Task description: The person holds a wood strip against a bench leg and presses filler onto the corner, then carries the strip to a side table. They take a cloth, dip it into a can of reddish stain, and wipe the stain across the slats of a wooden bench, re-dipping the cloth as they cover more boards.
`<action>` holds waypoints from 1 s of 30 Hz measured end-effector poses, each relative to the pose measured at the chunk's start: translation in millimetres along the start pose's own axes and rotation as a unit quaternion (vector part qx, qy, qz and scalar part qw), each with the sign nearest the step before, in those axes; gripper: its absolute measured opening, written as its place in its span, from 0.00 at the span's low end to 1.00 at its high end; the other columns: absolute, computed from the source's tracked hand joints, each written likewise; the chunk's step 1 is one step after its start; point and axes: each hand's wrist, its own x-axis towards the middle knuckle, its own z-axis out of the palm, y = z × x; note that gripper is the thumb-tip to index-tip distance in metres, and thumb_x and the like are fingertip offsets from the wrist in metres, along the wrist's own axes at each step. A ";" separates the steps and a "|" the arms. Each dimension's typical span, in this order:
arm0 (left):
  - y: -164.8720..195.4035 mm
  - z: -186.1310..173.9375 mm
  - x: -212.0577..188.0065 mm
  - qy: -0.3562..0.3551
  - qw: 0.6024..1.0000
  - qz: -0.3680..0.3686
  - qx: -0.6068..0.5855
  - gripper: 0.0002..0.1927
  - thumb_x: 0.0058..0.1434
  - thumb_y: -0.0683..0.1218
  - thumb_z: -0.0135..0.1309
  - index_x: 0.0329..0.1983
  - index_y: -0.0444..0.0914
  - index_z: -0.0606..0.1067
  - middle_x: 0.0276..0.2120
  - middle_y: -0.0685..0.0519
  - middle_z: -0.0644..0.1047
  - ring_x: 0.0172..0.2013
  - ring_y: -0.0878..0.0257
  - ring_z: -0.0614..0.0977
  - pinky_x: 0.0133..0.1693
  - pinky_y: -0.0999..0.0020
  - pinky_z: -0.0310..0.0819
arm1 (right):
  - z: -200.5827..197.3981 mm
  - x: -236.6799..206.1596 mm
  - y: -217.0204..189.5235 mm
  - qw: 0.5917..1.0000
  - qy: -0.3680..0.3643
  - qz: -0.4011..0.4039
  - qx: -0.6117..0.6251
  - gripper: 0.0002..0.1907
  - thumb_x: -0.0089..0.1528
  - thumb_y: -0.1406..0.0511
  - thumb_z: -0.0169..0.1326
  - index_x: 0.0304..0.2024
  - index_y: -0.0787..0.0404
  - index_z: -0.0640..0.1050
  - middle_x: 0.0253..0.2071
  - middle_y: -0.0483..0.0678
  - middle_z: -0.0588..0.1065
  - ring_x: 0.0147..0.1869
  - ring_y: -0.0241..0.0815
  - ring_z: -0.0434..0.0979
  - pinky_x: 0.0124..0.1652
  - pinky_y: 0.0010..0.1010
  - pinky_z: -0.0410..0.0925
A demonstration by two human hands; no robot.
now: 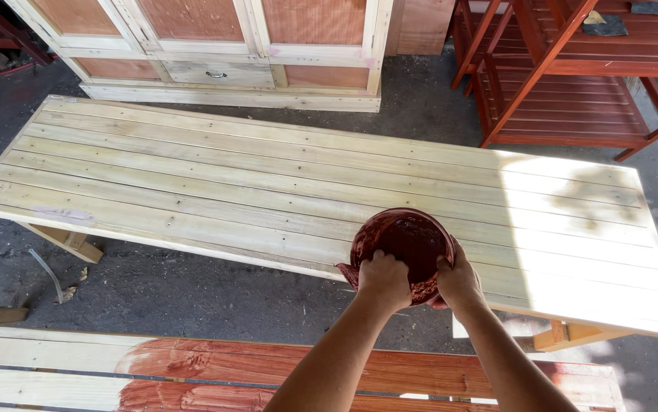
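Above the near edge of the bare slatted wooden panel (268, 183), in the head view, a red-stained bowl (408, 243) is gripped at its near rim by the left hand (383, 280) and the right hand (459, 282), both closed on it, with a partly red-stained board (253, 370) seen below.

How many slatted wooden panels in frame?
2. An unpainted pale slatted wooden panel lies across the middle, under the red-stained round bowl both hands hold. A partly red-stained slatted panel runs along the bottom edge. Others may lie outside the frame.
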 end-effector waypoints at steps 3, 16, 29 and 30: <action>-4.2 11.2 8.7 -0.070 0.995 -0.005 0.065 0.23 0.57 0.54 0.61 0.52 0.38 0.80 0.55 0.42 0.75 0.61 0.47 0.71 0.65 0.40 0.59 | -0.6 -0.3 -3.0 0.996 0.027 -0.027 -0.077 0.31 0.70 0.58 0.42 0.76 0.35 0.55 0.49 0.59 0.81 0.28 0.51 0.83 0.25 0.39 0.78; -5.9 18.4 4.7 -0.124 0.987 -0.060 -0.084 0.34 0.57 0.54 0.65 0.67 0.49 0.69 0.62 0.39 0.66 0.62 0.42 0.69 0.65 0.45 0.63 | 12.1 33.4 14.2 0.964 0.085 -0.134 -0.215 0.27 0.70 0.56 0.42 0.73 0.40 0.62 0.51 0.59 0.80 0.55 0.64 0.80 0.55 0.52 0.71; -21.7 33.8 44.2 0.009 0.961 -0.063 -0.268 0.18 0.61 0.39 0.55 0.51 0.50 0.83 0.53 0.49 0.82 0.50 0.54 0.84 0.54 0.62 0.80 | 5.2 15.4 -10.2 0.987 0.052 -0.069 -0.138 0.24 0.70 0.59 0.40 0.70 0.47 0.65 0.43 0.60 0.81 0.30 0.56 0.85 0.36 0.45 0.77; -17.4 36.8 47.6 0.066 0.958 -0.054 -0.275 0.19 0.60 0.38 0.56 0.52 0.48 0.82 0.53 0.49 0.81 0.50 0.54 0.84 0.55 0.62 0.80 | 2.7 13.6 -12.6 0.991 0.046 -0.043 -0.115 0.24 0.71 0.59 0.40 0.70 0.48 0.65 0.41 0.60 0.81 0.26 0.54 0.83 0.31 0.44 0.78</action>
